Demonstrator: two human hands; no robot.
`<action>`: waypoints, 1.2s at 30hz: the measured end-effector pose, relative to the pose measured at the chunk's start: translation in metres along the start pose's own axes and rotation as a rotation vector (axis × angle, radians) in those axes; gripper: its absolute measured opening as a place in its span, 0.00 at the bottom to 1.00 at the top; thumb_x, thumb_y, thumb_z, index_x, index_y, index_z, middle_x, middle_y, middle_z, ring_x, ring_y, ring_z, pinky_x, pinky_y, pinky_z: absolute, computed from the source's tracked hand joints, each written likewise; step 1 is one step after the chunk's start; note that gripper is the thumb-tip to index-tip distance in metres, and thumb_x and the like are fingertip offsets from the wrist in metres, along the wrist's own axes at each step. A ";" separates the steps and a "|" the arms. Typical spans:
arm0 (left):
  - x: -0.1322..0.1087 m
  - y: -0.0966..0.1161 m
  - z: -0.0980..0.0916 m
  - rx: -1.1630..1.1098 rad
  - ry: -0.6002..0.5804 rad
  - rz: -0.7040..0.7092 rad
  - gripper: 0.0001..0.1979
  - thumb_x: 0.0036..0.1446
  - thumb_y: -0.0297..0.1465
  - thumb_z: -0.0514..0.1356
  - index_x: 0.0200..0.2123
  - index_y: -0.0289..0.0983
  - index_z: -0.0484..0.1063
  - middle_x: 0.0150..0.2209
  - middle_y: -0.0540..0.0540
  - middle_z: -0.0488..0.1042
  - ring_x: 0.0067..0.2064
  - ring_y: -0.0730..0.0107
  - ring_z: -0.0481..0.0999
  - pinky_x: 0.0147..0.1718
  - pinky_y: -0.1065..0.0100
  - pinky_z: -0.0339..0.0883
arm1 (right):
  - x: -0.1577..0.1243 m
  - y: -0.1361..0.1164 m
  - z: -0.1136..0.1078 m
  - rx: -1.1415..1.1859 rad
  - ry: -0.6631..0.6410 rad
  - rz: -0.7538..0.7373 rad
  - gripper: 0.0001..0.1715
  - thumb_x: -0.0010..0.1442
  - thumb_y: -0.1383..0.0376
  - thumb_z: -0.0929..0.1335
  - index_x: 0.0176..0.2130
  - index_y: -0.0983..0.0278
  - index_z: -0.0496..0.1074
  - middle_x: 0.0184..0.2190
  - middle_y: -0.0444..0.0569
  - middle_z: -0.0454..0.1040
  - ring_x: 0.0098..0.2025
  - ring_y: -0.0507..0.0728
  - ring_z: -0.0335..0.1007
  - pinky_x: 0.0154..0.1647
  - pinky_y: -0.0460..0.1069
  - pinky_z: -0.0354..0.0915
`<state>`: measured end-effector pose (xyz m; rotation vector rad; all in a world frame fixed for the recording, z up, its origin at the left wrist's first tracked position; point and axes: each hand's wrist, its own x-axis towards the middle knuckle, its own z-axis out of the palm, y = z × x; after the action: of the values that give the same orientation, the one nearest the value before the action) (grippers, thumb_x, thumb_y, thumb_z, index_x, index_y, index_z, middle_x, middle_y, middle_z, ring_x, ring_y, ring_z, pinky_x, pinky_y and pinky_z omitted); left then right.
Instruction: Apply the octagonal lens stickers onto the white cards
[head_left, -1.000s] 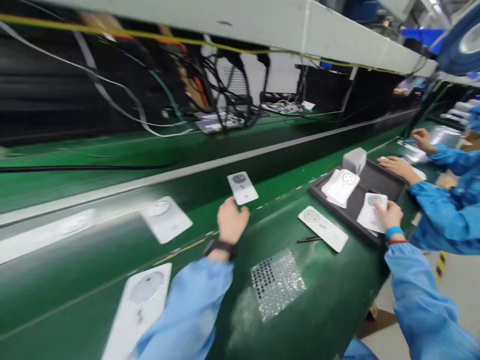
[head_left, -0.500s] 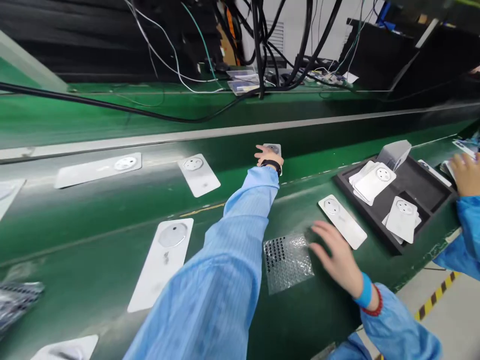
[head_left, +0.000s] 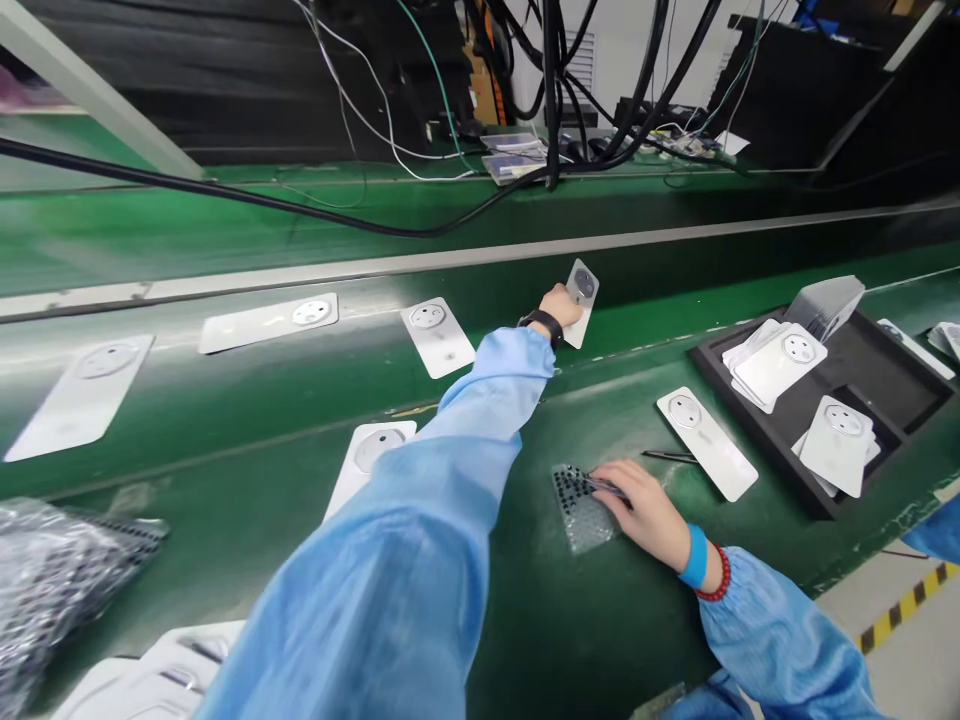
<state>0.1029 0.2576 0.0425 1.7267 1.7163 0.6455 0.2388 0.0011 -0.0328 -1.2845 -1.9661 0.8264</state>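
My left hand [head_left: 562, 305], with a black band at its wrist, reaches over the far green channel. Its fingers close on the edge of a tilted white card [head_left: 576, 327] with a round, socket-like face. My right hand [head_left: 637, 500], wearing a blue wristband and red beads, is lower right. It grips slim dark tweezers [head_left: 613, 490] over a clear bubble-textured sheet [head_left: 588, 525] with rows of small black dots. A second slim dark tool [head_left: 670, 456] lies behind that hand, near another white card [head_left: 709, 445].
White cards [head_left: 439, 338] lie along the channel. A dark tray [head_left: 877, 352] of stacked cards stands right. A clear bag [head_left: 45, 590] of black pieces and overlapping cards [head_left: 161, 680] lie lower left. Black cables [head_left: 553, 90] hang ahead. A co-worker's blue sleeve [head_left: 937, 528] shows right.
My left hand has closed on the far card, which is now tilted. My right hand has moved left over the dotted sheet and now shows the tweezers. The co-worker's hand has left view.
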 end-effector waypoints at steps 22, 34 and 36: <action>-0.297 -0.090 0.005 -0.644 -0.110 -0.302 0.16 0.53 0.41 0.63 0.36 0.35 0.83 0.39 0.40 0.82 0.42 0.54 0.78 0.38 0.62 0.71 | -0.006 -0.047 0.015 -0.123 0.186 -0.341 0.09 0.66 0.70 0.65 0.41 0.60 0.75 0.42 0.51 0.76 0.45 0.57 0.73 0.57 0.62 0.64; -0.301 -0.087 0.005 -0.563 -0.086 -0.221 0.14 0.55 0.39 0.60 0.28 0.36 0.82 0.28 0.46 0.77 0.35 0.61 0.73 0.36 0.65 0.65 | -0.004 -0.042 0.021 -0.145 0.092 -0.450 0.09 0.67 0.71 0.63 0.38 0.66 0.73 0.37 0.52 0.78 0.39 0.54 0.74 0.50 0.54 0.72; -0.303 -0.086 0.007 -0.557 -0.076 -0.232 0.15 0.56 0.39 0.60 0.28 0.36 0.82 0.28 0.47 0.77 0.34 0.62 0.73 0.35 0.65 0.65 | -0.005 -0.042 0.022 -0.192 0.114 -0.494 0.09 0.66 0.72 0.63 0.38 0.66 0.72 0.38 0.52 0.78 0.39 0.54 0.76 0.52 0.55 0.71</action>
<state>0.0366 -0.0470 -0.0001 1.1332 1.4723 0.8408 0.2013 -0.0207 -0.0139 -0.8590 -2.1740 0.3219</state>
